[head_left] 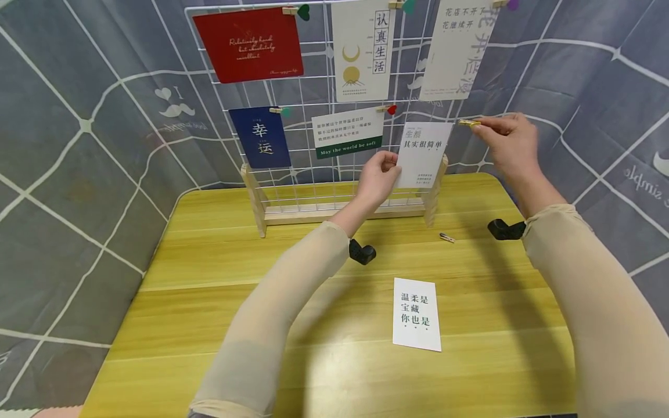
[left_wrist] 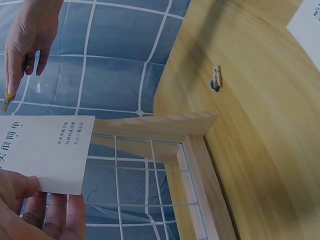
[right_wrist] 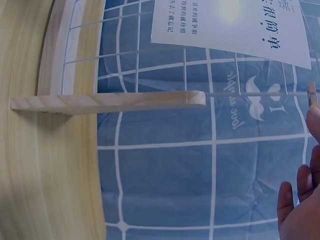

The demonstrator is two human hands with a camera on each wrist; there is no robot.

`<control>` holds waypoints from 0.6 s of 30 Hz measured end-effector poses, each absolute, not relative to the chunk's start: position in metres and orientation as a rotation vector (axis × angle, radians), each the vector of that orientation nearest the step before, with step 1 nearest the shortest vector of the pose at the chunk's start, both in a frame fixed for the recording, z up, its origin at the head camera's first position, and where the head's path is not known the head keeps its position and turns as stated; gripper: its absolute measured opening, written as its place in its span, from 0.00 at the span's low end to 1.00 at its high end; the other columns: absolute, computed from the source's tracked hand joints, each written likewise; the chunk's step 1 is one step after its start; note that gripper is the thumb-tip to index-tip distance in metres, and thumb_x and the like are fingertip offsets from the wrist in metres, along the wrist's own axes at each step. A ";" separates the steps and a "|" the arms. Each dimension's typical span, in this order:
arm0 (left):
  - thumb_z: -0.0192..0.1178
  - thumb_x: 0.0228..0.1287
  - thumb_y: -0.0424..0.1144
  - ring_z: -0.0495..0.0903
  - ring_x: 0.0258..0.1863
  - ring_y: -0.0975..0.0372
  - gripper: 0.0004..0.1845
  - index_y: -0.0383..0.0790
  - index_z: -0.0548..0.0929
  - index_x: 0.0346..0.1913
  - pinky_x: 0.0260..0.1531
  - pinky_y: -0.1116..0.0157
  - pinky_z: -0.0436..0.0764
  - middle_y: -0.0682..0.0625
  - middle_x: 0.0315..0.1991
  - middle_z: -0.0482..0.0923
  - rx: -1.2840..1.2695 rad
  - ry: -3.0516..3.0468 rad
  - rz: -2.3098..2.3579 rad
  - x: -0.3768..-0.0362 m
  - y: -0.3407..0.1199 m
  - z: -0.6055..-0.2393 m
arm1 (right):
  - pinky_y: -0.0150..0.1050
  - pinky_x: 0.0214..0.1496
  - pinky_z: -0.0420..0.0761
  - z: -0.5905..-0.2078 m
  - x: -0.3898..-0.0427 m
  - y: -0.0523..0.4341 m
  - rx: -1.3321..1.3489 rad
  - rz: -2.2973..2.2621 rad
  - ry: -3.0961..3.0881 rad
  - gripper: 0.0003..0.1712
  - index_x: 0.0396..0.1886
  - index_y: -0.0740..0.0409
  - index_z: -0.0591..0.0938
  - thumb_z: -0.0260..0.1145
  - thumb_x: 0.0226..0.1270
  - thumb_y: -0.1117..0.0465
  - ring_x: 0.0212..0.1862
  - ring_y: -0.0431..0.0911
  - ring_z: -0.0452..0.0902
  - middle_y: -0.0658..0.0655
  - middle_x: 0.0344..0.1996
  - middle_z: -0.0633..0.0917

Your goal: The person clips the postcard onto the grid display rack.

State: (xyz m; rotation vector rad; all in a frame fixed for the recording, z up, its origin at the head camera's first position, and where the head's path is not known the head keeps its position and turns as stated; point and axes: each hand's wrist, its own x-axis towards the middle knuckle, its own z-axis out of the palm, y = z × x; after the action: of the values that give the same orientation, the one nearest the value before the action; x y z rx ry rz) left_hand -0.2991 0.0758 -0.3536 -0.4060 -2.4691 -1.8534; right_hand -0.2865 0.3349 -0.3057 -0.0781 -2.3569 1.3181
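Observation:
My left hand [head_left: 377,177] pinches a white card [head_left: 424,154] by its left edge, thumb in front and fingers behind. The card stands upright before the lower right of a white wire grid rack [head_left: 324,174]. In the left wrist view the left hand [left_wrist: 35,212] holds the card's corner. Just right of the card, my right hand [head_left: 514,145] pinches a small clothespin [head_left: 468,122] between thumb and forefinger, its tip close to the card's upper right corner but apart from it. The right wrist view catches only the end of that clothespin [right_wrist: 312,94].
Clothespins hold a red card [head_left: 250,46], a blue card [head_left: 260,137] and several others on the grid. The rack has a wooden base [head_left: 292,216]. On the table lie another clothespin [head_left: 446,237] and a white card [head_left: 416,334]. A patterned curtain [head_left: 78,174] surrounds the table.

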 end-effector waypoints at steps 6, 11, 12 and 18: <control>0.58 0.76 0.34 0.77 0.44 0.62 0.09 0.40 0.80 0.55 0.41 0.70 0.76 0.51 0.44 0.81 -0.374 -2.455 -1.840 -0.306 0.084 -0.352 | 0.32 0.43 0.70 -0.302 -0.292 0.340 -0.104 1.385 -2.338 0.22 0.59 0.56 0.86 0.69 0.71 0.50 0.43 0.34 0.67 0.41 0.41 0.70; 0.58 0.77 0.35 0.78 0.46 0.63 0.10 0.42 0.81 0.56 0.42 0.70 0.76 0.52 0.46 0.80 -0.358 -2.445 -1.824 -0.309 0.087 -0.350 | 0.32 0.43 0.69 -0.300 -0.296 0.341 -0.125 1.424 -2.323 0.22 0.58 0.55 0.87 0.70 0.70 0.50 0.43 0.34 0.66 0.43 0.40 0.70; 0.58 0.77 0.36 0.78 0.46 0.63 0.10 0.42 0.81 0.56 0.43 0.70 0.76 0.52 0.46 0.80 -0.356 -2.446 -1.819 -0.309 0.088 -0.349 | 0.32 0.43 0.69 -0.300 -0.296 0.342 -0.130 1.432 -2.318 0.22 0.58 0.55 0.87 0.71 0.70 0.51 0.43 0.34 0.65 0.43 0.40 0.70; 0.57 0.78 0.36 0.79 0.46 0.63 0.10 0.41 0.81 0.56 0.43 0.70 0.76 0.52 0.46 0.80 -0.342 -2.440 -1.817 -0.312 0.093 -0.348 | 0.32 0.41 0.68 -0.297 -0.299 0.343 -0.158 1.459 -2.294 0.19 0.55 0.54 0.89 0.72 0.69 0.52 0.41 0.36 0.65 0.43 0.39 0.70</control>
State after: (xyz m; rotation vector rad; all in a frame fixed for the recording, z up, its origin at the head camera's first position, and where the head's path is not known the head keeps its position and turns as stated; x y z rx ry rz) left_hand -0.3122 0.0929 -0.3482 -0.3421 -2.4398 -1.8167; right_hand -0.2995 0.3434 -0.2970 -0.1584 -2.2939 1.4588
